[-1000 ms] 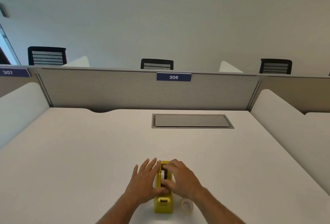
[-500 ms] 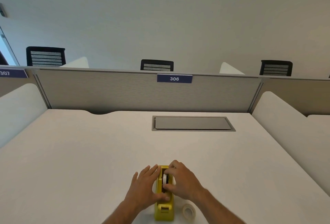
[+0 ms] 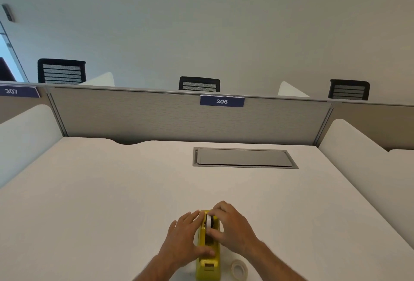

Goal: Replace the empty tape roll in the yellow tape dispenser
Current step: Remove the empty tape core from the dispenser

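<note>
Your right hand [image 3: 233, 229] is reaching over the far end of the yellow tape dispenser [image 3: 208, 253] from the right side, its thumb and fingers pinching the white roll [image 3: 209, 221] that is standing on edge in the dispenser's slot. Whether that roll is fully seated or partly lifted is not clear, since your fingers are covering its lower half. Your left hand [image 3: 186, 240] is lying flat against the dispenser's left flank, fingers extended and loosely spread, the thumb resting across the top of the yellow body near its middle. The dispenser is sitting on the white desk [image 3: 112, 202] at the lower centre of the frame, its length running away from you and its cutter end lying nearest the bottom edge. A second tape roll [image 3: 239, 269] is lying flat on the desk just beside the dispenser's lower right, apart from both hands. Further up the frame, a closed grey cable hatch [image 3: 244, 157] is sitting flush in the desk, right of centre. Behind it a grey partition [image 3: 156, 119] is carrying a blue plate reading 306 [image 3: 222, 101].
</note>
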A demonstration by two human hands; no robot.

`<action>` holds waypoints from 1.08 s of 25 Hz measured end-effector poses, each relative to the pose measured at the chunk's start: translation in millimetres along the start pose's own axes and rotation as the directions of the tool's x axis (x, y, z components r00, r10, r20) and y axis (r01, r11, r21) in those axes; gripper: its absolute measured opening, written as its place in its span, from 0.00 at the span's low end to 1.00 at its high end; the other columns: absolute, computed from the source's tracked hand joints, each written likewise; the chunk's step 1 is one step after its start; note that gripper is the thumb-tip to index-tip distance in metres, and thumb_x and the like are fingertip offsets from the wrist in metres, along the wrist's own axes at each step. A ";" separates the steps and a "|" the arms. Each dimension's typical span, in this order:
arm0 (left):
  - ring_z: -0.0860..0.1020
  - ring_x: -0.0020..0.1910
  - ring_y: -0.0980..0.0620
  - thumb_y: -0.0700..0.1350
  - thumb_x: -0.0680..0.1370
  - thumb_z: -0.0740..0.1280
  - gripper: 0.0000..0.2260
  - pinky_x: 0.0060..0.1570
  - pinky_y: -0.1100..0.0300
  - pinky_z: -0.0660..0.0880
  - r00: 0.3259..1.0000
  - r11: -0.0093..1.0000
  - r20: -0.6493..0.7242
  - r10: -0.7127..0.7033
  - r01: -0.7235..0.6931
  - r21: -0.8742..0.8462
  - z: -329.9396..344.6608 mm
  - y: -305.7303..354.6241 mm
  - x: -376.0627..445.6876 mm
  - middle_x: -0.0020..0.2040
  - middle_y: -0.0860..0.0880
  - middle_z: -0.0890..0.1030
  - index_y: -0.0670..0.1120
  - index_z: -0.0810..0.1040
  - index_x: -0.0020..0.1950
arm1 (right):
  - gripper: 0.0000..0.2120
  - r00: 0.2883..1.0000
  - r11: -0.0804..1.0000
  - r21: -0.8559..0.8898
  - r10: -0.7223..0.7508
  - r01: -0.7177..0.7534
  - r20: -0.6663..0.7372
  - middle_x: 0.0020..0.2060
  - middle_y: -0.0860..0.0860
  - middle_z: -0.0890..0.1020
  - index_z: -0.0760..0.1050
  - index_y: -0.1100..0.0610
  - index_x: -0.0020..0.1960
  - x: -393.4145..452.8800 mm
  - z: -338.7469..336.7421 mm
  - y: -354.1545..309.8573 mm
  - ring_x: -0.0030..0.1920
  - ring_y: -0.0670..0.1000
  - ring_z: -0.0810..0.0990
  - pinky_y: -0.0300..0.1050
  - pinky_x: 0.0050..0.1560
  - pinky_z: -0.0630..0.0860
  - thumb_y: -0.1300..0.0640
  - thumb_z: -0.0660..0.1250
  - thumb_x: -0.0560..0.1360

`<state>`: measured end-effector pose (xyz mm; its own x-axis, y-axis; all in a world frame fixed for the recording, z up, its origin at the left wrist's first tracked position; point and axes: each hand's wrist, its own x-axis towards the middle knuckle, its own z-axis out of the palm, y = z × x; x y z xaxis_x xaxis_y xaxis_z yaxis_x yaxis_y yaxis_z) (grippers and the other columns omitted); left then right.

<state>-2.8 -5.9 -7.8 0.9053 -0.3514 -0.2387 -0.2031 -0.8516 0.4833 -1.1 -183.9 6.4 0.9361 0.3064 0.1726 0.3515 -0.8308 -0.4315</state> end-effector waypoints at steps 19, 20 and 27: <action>0.84 0.53 0.43 0.37 0.83 0.59 0.14 0.47 0.55 0.81 0.994 0.242 0.087 -0.071 0.101 -0.965 -13.6 24.1 -23.1 0.55 0.42 0.86 0.46 0.84 0.58 | 0.15 0.954 0.758 0.580 0.256 -0.297 0.154 0.38 0.49 0.85 0.82 0.52 0.41 -0.5 -32.8 -7.1 0.38 0.53 0.84 0.47 0.39 0.85 0.54 0.84 0.58; 0.84 0.52 0.43 0.37 0.82 0.60 0.14 0.47 0.55 0.81 0.994 0.220 0.093 -0.065 0.105 -0.970 -14.0 24.5 -23.8 0.55 0.41 0.86 0.45 0.84 0.58 | 0.15 0.952 0.737 0.604 0.256 -0.303 0.165 0.38 0.50 0.85 0.82 0.52 0.41 -0.9 -33.3 -6.4 0.38 0.54 0.85 0.51 0.39 0.85 0.55 0.84 0.59; 0.83 0.56 0.39 0.38 0.79 0.65 0.11 0.53 0.51 0.82 0.994 0.173 0.107 -0.033 0.112 -0.979 -14.8 27.4 -22.1 0.56 0.40 0.85 0.44 0.85 0.57 | 0.12 0.953 0.664 0.688 0.256 -0.293 0.159 0.36 0.57 0.85 0.84 0.58 0.40 -4.7 -36.8 -6.4 0.33 0.54 0.84 0.50 0.36 0.83 0.62 0.83 0.60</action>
<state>-22.8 -15.6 23.1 0.8661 -0.3629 -0.3437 0.4309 0.1939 0.8813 -8.1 -197.1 40.9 0.9844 0.1531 -0.0866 -0.0331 -0.3224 -0.9460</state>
